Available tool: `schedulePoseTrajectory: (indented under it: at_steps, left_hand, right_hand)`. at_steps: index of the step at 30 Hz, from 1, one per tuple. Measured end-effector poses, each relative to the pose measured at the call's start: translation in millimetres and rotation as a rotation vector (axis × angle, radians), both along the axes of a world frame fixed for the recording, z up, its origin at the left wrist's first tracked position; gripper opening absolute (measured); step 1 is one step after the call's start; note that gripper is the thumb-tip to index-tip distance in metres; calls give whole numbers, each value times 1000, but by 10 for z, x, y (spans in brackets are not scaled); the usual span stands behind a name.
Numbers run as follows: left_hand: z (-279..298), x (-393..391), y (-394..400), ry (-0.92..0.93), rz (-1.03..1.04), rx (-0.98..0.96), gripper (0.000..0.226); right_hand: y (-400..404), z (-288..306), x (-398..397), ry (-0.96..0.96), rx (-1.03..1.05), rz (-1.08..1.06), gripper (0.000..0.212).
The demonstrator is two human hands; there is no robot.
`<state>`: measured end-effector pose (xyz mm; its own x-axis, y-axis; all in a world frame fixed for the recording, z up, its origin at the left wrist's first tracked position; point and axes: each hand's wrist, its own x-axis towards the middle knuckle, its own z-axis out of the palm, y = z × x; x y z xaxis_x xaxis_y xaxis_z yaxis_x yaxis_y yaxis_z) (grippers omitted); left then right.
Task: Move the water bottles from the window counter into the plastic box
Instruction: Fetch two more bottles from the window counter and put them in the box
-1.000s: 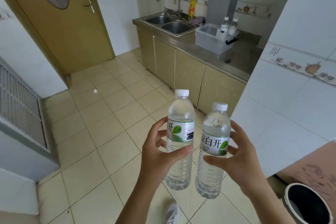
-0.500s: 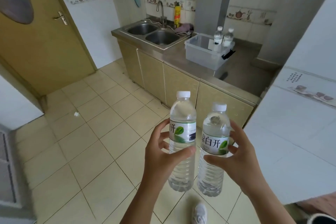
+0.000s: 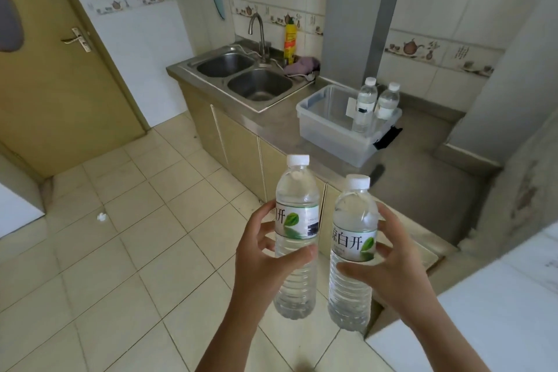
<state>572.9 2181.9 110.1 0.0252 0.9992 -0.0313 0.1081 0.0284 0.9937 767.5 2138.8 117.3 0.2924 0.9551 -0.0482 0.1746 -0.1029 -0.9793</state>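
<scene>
My left hand grips a clear water bottle with a white cap and green-leaf label, held upright over the tiled floor. Beside it my right hand grips a second, similar water bottle, also upright. Ahead on the steel counter sits the clear plastic box. Two more water bottles stand upright in its far right corner, one taller in view than the other.
A double steel sink with a tap lies left of the box, with a yellow bottle and a purple cloth behind it. A grey column rises behind the box. A wooden door is at left, a white tiled wall corner at right.
The counter, sink and plastic box have grown larger and shifted toward the centre as I come closer. Both hands still hold their bottles in the same upright pose.
</scene>
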Motion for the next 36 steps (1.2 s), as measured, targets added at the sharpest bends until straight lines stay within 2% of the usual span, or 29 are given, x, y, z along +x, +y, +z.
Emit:
schedulePoseTrajectory:
  at_steps: [8, 12, 18, 24, 29, 36]
  left_hand:
    - [-33, 598, 1084, -5, -38, -23, 80]
    - [-38, 878, 1681, -26, -85, -38, 83]
    - [-103, 1396, 2753, -64, -209, -64, 85]
    - [-26, 1983, 3697, -118, -382, -80, 79]
    - [25, 2414, 4235, -101, -446, -19, 86]
    - [-183, 2760, 4733, -23, -543, 124, 87]
  right_hand:
    - [959, 7, 591, -21, -4, -54, 94]
    - [1460, -73, 827, -4, -4, -121, 98]
    - [2267, -93, 1157, 50, -13, -232, 98]
    - [2994, 35, 1541, 56, 1, -355, 109]
    - [3429, 42, 1845, 55, 31, -424, 109]
    - [3939, -106, 2109, 41, 67, -473, 104]
